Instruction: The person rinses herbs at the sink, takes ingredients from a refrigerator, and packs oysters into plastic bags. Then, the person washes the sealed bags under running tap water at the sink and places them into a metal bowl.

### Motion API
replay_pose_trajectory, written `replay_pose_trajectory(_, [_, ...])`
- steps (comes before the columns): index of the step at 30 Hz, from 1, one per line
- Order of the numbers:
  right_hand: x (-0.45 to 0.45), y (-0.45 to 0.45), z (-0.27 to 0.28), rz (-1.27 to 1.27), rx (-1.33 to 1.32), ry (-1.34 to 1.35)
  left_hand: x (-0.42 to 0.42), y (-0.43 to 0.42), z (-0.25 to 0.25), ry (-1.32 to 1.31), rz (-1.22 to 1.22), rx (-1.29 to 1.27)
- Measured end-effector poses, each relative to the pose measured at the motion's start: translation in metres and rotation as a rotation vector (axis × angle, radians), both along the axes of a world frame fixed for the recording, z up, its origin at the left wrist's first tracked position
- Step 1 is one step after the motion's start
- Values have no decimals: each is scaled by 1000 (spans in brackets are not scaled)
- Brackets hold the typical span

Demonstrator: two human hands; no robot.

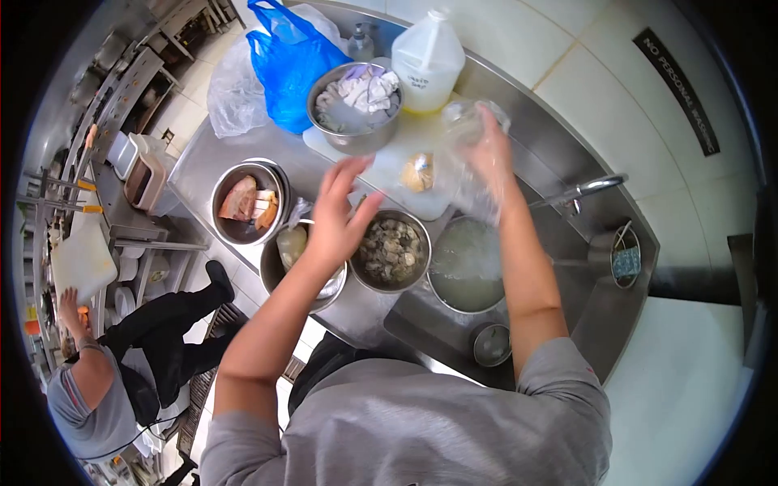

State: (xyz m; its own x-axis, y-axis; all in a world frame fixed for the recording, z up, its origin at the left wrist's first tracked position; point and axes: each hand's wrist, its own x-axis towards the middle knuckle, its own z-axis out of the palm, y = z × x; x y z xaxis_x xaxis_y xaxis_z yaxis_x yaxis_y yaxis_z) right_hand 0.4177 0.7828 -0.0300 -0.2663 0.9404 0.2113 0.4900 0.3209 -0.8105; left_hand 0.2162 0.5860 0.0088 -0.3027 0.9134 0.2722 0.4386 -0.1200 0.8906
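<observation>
Because the clear plastic bag (459, 185) is thin and limp, it calls for a firm pinch near its gathered edge. It hangs above the right end of the white board (391, 180), between the jug (428, 61) and the bowl of cloudy water (452, 306). The right hand (490, 150) holds it, though blur hides exactly how the fingers close. The left hand (336, 219) is wide, fingers spread and gripping nothing, above the counter beside the bowl of grey, shellfish-like pieces (387, 285).

For good handling, I would bring that free hand to the bag's other side, so that the film is steadied between two grips. Its loose lower part is best kept out of the water, and off the small tied bag of tan stuff (418, 173) just beside it on the board. The jug deserves room too: an elbow or a snagged fold could tip it.

As for writing, the jug carries dark hand lettering that appears to say "LIQUID SOAP". Farther out, on the tiled wall, a black sign (677, 91) reads "NO PERSONAL WASHING" in white capitals. On the blue bag (293, 69) and the pump bottle (361, 44), I can make out no brand.
</observation>
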Motion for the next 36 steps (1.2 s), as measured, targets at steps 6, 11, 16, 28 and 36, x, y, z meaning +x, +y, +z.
replay_pose_trajectory(6, [39, -60, 3, 172, -66, 273, 39, 109, -20, -578, -305, -428])
replay_pose_trajectory(11, [75, -94, 31, -105, -131, 680, 25, 126, -40, -585, -217, -523])
replay_pose_trajectory(16, [89, -101, 70, -358, 270, 1083, 58, 178, -45, -782, -19, -402])
replay_pose_trajectory(28, [81, -148, 66, -219, 46, 888, -9, 121, 41, 119, -110, 15])
replay_pose_trajectory(36, [-36, -219, 51, 133, -233, 967, -102, -112, -45, 652, 27, -707])
